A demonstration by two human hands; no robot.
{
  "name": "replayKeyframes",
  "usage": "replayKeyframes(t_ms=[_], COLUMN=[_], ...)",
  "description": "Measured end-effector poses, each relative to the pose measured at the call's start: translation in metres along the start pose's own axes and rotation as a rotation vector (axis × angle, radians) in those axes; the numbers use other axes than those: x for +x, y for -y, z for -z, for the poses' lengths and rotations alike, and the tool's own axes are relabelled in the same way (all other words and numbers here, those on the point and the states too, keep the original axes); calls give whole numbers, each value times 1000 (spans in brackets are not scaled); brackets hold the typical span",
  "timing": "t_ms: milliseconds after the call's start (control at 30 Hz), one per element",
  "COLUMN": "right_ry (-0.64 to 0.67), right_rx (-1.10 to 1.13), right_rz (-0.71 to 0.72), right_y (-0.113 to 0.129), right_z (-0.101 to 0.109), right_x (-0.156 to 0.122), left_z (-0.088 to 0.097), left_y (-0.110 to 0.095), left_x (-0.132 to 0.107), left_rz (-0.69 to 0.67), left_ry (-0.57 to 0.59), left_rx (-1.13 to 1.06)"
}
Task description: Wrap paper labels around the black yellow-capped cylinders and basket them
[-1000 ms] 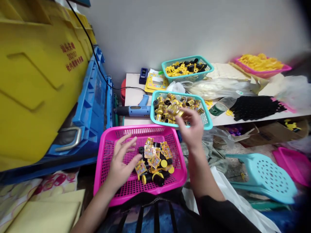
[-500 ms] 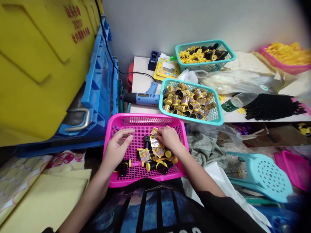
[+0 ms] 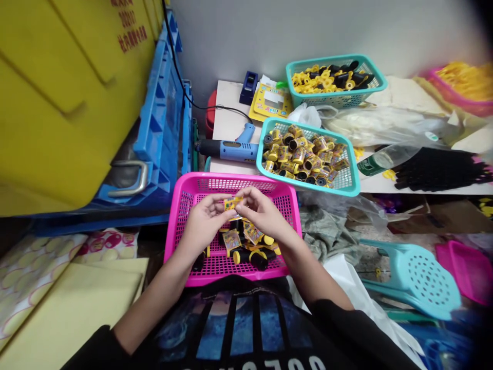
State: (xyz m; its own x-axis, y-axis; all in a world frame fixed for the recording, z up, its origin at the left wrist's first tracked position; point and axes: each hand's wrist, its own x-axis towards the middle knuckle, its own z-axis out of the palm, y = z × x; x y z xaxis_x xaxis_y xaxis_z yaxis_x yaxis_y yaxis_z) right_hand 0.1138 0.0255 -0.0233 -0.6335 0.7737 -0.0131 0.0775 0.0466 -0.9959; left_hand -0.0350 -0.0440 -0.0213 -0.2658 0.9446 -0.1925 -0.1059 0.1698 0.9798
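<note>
Between my two hands is a small printed yellow label sleeve point(image 3: 232, 204), pinched at its sides above the pink basket point(image 3: 177, 205). My left hand point(image 3: 208, 218) grips its left side with thumb and fingers. My right hand point(image 3: 259, 211) closes on its right side. Below them in the basket lie several black tubes with yellow rims point(image 3: 258, 259) and more printed labels point(image 3: 231, 240). My hands hide part of this pile.
A turquoise basket point(image 3: 348, 177) of labelled yellow-and-black pieces stands on the table beyond. Left of it lies a blue heat gun point(image 3: 236, 150) with a black cord. Another turquoise basket point(image 3: 337, 97) holds loose parts. A blue crate point(image 3: 157, 133) rises at the left; a turquoise stool point(image 3: 427, 277) stands right.
My right hand has lifted a label sleeve from the pile and moved left. My left hand has come across to meet it, and both now hold the sleeve.
</note>
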Motion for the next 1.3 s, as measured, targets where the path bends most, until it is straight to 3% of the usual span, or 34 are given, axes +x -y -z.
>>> replayKeyframes(t_ms=[200,367,467,567,700,767,833,933,1000,1100,1167,1233,1300], right_ry=[-33,53,69,83,370,509,609,611,472,147,4,-59,-65], right_rx=[94,58,-63,-400,-1111,-1297,-1348,-1192,-921,-349,34,292,386], right_rz=[13,18,55,65,-47,-91,-109,-141,-154,-174,-199,-202,-185], right_y=[-7,-8,-8,-8,-17,-23,-26,-27,-26,-21,-17,-11,-6], right_z=[-18,-18,-19,-27,-57,-74,-85,-81,-64,-30,-10,1,3], right_x=[9,13,14,16,15,15,16,19,20,18,13,8,5], left_z=[13,22,32,43,52,54,55,57,59,63,64,62,58], left_y=[-3,1,2,1,1,3,4,3,2,4,6,8,9], left_x=[-1,1,3,5,7,7,6,2,-1,-4,-5,-4,-4], left_rz=[176,150,89,16,-38,-42,-47,-58,-69,-73,-72,-77,-86], left_ry=[38,50,-22,-160,-250,-237,-229,-256,-275,-289,-282,-260,-234], left_rx=[-175,-192,-164,-53,88,127,151,167,182,189,192,201,212])
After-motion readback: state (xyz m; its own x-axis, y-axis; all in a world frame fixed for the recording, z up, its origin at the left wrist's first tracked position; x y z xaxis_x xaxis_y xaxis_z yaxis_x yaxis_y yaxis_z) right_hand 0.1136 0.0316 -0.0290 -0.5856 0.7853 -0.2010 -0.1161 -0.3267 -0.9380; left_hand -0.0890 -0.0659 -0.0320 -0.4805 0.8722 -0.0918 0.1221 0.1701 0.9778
